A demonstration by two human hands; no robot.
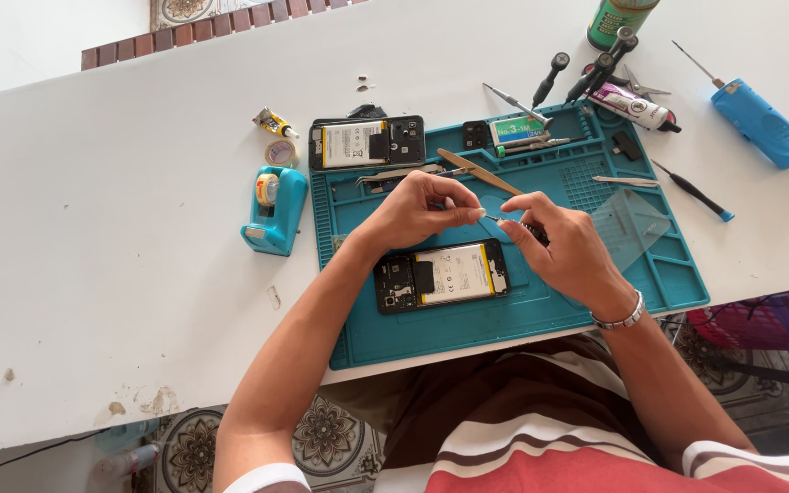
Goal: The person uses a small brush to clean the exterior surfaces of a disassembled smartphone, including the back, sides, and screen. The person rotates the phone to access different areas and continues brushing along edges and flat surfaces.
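My left hand [417, 208] and my right hand [566, 245] meet above the teal work mat [522, 315], fingertips pinched together on a tiny part [495, 219] too small to make out. My right hand wears a metal bracelet and also grips a dark screwdriver handle. Just below the hands lies an opened phone [442, 275] with its battery and circuit board exposed. A second opened phone [367, 142] lies at the mat's far left corner. Tan tweezers [478, 171] rest on the mat behind my hands.
A teal tape dispenser [273, 210], a tape roll and a small glue tube lie left of the mat. Screwdrivers [586, 78], a glue tube, a green can [618, 20] and a blue electric tool [764, 123] sit at the back right. A clear plastic sheet [630, 226] lies on the mat.
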